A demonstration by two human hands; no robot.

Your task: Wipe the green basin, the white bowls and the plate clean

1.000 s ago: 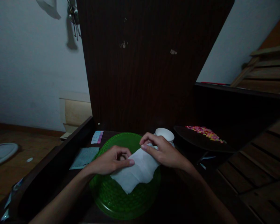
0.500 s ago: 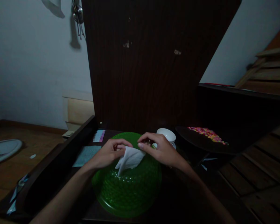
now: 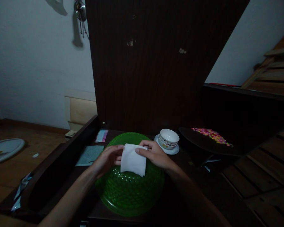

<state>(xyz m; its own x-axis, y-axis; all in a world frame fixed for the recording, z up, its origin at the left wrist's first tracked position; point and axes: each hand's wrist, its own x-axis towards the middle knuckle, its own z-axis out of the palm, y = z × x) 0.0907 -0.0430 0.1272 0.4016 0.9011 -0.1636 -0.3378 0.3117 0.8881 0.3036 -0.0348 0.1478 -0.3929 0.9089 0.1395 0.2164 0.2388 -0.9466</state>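
Note:
A folded white tissue (image 3: 133, 161) hangs above a green, textured dome-shaped basin (image 3: 130, 195) on the dark table. My right hand (image 3: 153, 154) pinches the tissue's upper right, its thumb lying on the front. At the tissue's left edge is my left hand (image 3: 110, 157), thumb along the top and fingers partly behind it, closed on that side. Both hands are over the basin's upper part.
Stacked white bowls (image 3: 169, 137) sit on a saucer (image 3: 175, 151) behind my right hand. A pale cloth (image 3: 90, 155) and a small packet (image 3: 102, 136) lie at left. Colourful pieces (image 3: 211, 135) rest on a dark board at right.
The tissue has gone from crumpled and slanted to a flatter square facing me. My right hand has moved left and closed on it. The bowls show more fully.

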